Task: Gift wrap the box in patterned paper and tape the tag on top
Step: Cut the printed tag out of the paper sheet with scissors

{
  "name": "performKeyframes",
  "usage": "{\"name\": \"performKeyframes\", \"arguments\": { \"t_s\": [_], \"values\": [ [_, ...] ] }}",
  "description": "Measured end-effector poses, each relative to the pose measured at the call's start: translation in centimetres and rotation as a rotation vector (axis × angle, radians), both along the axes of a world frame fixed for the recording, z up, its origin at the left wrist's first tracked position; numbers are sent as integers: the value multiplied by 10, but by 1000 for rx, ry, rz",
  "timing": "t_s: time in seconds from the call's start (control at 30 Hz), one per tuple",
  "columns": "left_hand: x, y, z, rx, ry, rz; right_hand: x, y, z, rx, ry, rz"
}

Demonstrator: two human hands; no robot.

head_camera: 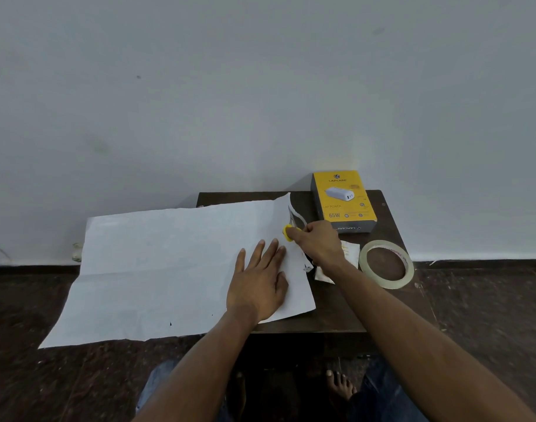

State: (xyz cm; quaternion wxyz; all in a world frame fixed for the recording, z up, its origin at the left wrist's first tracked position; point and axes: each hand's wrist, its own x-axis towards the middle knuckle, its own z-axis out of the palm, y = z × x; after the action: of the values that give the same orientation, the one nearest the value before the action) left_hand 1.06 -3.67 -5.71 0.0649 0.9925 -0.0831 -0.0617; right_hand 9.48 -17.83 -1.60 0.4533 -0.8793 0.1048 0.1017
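Observation:
A large sheet of paper (169,269), its white back side up, lies over the left part of a small dark table (336,312) and hangs past its left edge. My left hand (259,281) presses flat on the sheet near its right edge, fingers spread. My right hand (317,242) grips a yellow-handled tool (288,232) at the sheet's right edge, where a thin strip curls away. The yellow box (344,199) sits at the back right of the table. A tape roll (387,263) lies to the right, and a small cream tag (350,254) shows beside my right wrist.
A pale wall stands close behind the table. Dark floor surrounds it. My knees and a bare foot (339,385) show below the table's front edge. A small object (77,251) sits on the floor by the wall at left.

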Motion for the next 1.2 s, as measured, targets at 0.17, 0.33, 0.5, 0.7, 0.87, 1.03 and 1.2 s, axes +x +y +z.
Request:
{"name": "performKeyframes", "arguments": {
  "t_s": [0.17, 0.33, 0.5, 0.7, 0.87, 1.03, 1.2],
  "values": [
    [1, -1, 1, 2, 5, 0, 5, 2, 5, -18, -8, 4],
    [1, 0, 0, -9, 3, 1, 7, 5, 4, -34, 1, 6],
    [1, 0, -1, 3, 1, -1, 5, 4, 3, -35, -8, 10],
    [0, -1, 0, -14, -16, -1, 10, 7, 4, -25, -36, -3],
    [1, 1, -1, -18, -19, 1, 14, 10, 1, -45, -20, 21],
    [2, 0, -2, -4, -19, -8, 13, 8, -3, -39, -30, 12],
    [1, 1, -3, -15, -21, -3, 16, 9, 2, -16, -54, 3]
  ]
}}
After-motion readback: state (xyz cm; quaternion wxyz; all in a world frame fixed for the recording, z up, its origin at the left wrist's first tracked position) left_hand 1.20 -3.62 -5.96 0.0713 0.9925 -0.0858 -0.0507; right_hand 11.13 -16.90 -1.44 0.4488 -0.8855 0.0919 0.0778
